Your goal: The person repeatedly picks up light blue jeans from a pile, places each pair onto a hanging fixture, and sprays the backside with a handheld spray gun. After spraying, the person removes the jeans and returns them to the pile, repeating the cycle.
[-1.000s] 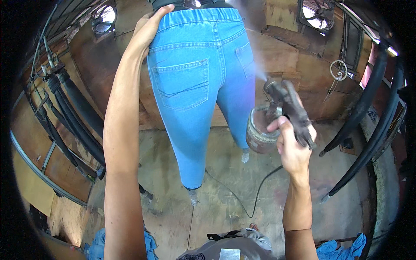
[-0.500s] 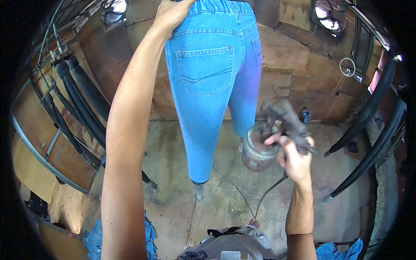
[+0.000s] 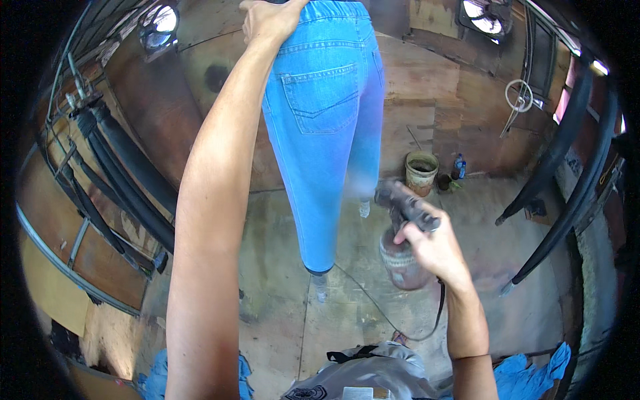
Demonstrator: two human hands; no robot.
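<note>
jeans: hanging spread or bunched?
Spread. The jeans hang full length, both legs straight down; left hand grips the waistband.

The jeans' [image 3: 327,127] waistband runs off the frame at twelve o'clock, partly covered by the left hand [image 3: 270,20]. The right hand [image 3: 433,250] hides the spray gun's [image 3: 403,207] grip. Small bottles [image 3: 459,167] at two o'clock are too tiny to identify.

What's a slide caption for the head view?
Left hand grips the waistband of hanging blue jeans; right hand aims a spray gun at one leg.

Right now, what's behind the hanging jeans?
Brown board wall and stained floor show around the jeans. A bucket stands right. Directly behind is covered.
</note>
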